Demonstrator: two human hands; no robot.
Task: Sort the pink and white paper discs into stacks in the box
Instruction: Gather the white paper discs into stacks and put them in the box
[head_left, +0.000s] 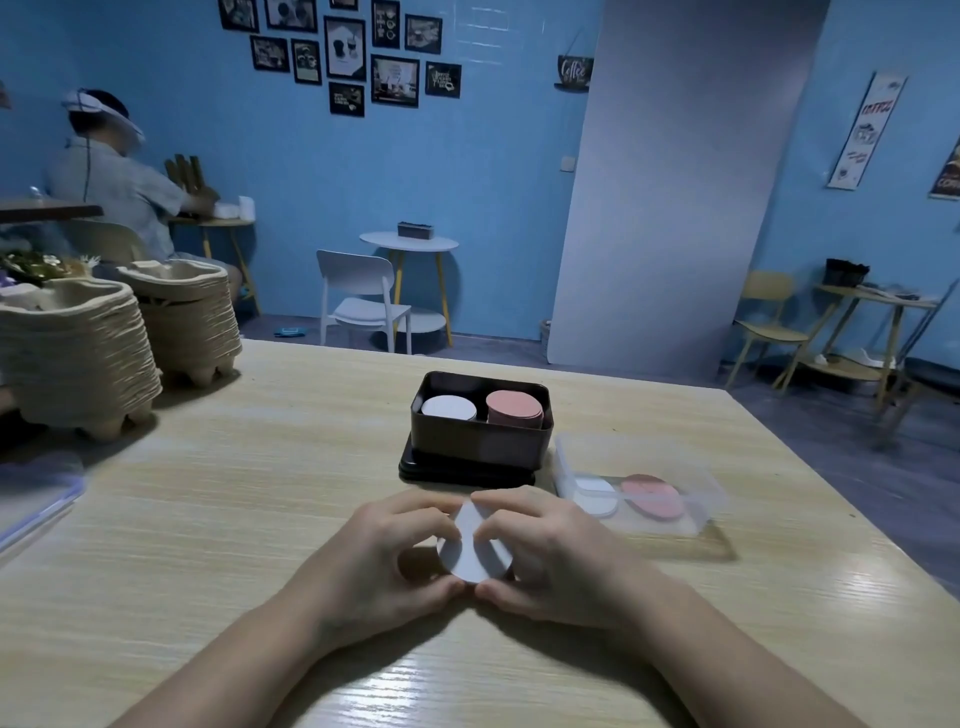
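- White paper discs (475, 545), a small handful, sat pinched between both hands above the table (218, 519), at about six o'clock from the dark box (478, 441).
- Her left hand (384, 556) and right hand (545, 551) curled narrowly around the rim, thumbs nearly touching beneath; I judged she was squaring the edges so they would drop in as one neat pile.
- Inside the box, a white stack (449, 407) stood at nine o'clock and a pink stack (514, 407) at three, side by side.
- At roughly four o'clock from the box, a clear tray (696, 483) held more white and pink discs, seemingly unsorted stock.
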